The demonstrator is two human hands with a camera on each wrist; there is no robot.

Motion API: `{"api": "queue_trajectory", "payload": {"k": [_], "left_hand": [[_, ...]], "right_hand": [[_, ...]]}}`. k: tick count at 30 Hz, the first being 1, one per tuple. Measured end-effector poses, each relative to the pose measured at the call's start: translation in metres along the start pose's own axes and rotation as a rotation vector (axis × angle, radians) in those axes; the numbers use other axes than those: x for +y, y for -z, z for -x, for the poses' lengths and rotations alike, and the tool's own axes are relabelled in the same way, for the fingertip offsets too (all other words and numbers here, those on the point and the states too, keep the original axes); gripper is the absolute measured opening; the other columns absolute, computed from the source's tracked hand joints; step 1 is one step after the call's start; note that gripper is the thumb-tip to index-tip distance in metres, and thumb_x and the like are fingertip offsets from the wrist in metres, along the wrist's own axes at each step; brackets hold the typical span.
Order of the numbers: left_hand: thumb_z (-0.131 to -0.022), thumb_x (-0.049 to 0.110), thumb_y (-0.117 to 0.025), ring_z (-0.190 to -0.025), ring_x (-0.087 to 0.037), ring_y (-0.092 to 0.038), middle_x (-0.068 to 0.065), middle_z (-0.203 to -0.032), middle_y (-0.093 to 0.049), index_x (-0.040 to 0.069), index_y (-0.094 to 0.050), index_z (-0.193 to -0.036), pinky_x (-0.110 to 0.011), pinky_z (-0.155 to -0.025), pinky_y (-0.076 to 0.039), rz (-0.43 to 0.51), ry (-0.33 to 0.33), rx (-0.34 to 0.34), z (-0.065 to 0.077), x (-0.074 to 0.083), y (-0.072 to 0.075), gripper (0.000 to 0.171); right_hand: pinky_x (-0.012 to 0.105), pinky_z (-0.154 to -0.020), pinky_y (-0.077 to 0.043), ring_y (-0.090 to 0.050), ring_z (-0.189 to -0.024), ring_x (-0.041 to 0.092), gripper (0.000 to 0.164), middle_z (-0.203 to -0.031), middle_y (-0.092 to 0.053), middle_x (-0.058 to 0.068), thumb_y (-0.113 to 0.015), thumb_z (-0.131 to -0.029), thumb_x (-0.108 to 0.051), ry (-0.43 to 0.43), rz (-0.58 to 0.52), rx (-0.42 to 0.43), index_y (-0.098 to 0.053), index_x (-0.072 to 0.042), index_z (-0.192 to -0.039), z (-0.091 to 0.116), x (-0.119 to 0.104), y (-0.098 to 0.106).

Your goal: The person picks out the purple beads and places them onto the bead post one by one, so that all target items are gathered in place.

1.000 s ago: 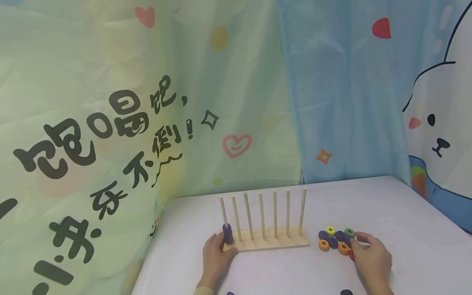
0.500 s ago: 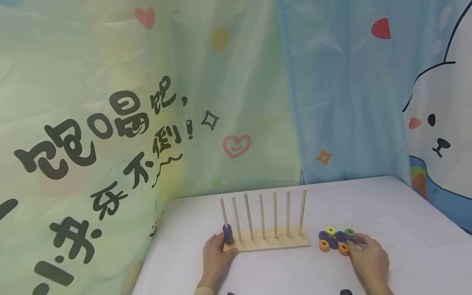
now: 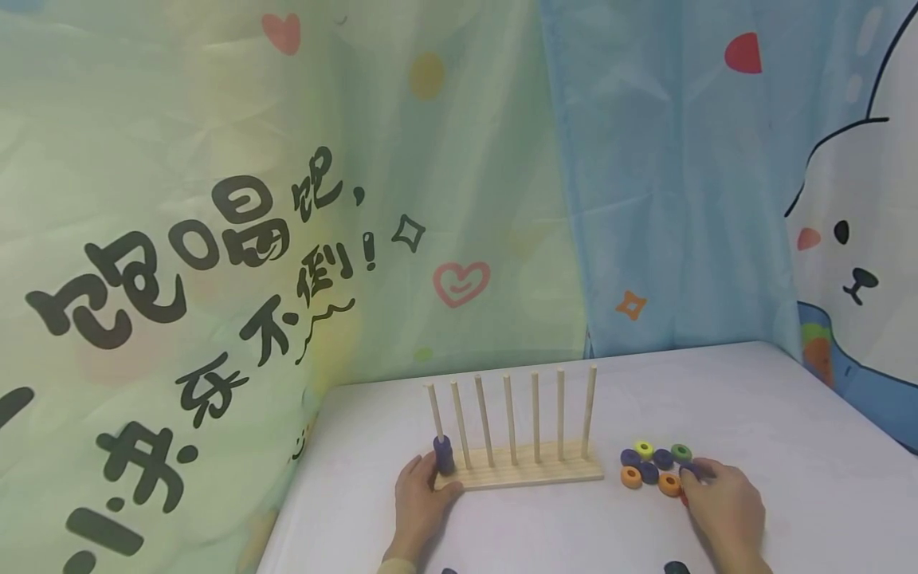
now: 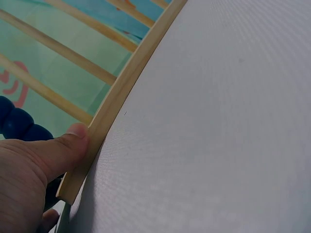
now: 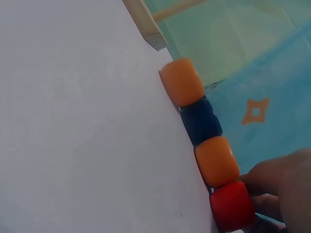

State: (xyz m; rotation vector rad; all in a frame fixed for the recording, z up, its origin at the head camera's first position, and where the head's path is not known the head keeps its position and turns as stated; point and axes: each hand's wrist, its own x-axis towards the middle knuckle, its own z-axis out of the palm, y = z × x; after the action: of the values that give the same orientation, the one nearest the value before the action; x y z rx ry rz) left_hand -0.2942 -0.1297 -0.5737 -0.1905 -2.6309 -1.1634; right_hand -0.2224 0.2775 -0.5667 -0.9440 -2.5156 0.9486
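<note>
A wooden peg rack (image 3: 527, 472) with a row of upright pegs stands on the table. Dark blue beads (image 3: 443, 456) are stacked on its leftmost peg. My left hand (image 3: 419, 496) grips the rack's left end, the thumb on the front edge of the base in the left wrist view. To the right of the rack, my right hand (image 3: 727, 504) pinches a blue bead (image 3: 691, 470) at the right side of a loose bead cluster. A red bead (image 5: 232, 206) lies close by the fingers, partly hidden in the head view.
The cluster holds orange beads (image 3: 670, 484), more blue beads (image 3: 649, 473), a yellow bead (image 3: 643, 450) and a green bead (image 3: 681, 453). The white table (image 3: 545, 530) backs onto printed curtains (image 3: 459, 199). Dark objects (image 3: 676, 568) show at the bottom edge.
My right hand has shifted slightly right, and the blue bead at its fingertips now sits a little apart from the green one. My left hand and the rack stay put.
</note>
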Motion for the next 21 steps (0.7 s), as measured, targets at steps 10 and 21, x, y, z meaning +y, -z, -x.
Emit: {"api": "queue_trajectory", "payload": {"k": [10,21], "left_hand": [[-0.072,0.032,-0.083,-0.13,-0.043,-0.044,-0.015,-0.128,-0.063,0.007,-0.062,-0.129,-0.063,-0.11,-0.029,0.004,0.014,-0.007,-0.0009,-0.0003,-0.0005,0.065],[-0.073,0.032,-0.083,-0.13,-0.042,-0.045,-0.014,-0.128,-0.064,0.008,-0.062,-0.128,-0.063,-0.11,-0.03,-0.005,-0.002,0.003,-0.0017,-0.001,-0.0004,0.064]], "right_hand": [[0.065,-0.092,-0.043,-0.05,-0.111,0.054,0.05,-0.121,-0.058,0.033,-0.066,-0.089,-0.024,-0.029,0.019,-0.068,-0.056,0.01,-0.124,0.0016,0.0017,0.0074],[0.062,-0.093,-0.044,-0.051,-0.111,0.053,0.047,-0.123,-0.057,0.032,-0.06,-0.093,-0.023,-0.062,-0.019,-0.039,-0.054,0.009,-0.127,0.0012,0.0012,0.0081]]}}
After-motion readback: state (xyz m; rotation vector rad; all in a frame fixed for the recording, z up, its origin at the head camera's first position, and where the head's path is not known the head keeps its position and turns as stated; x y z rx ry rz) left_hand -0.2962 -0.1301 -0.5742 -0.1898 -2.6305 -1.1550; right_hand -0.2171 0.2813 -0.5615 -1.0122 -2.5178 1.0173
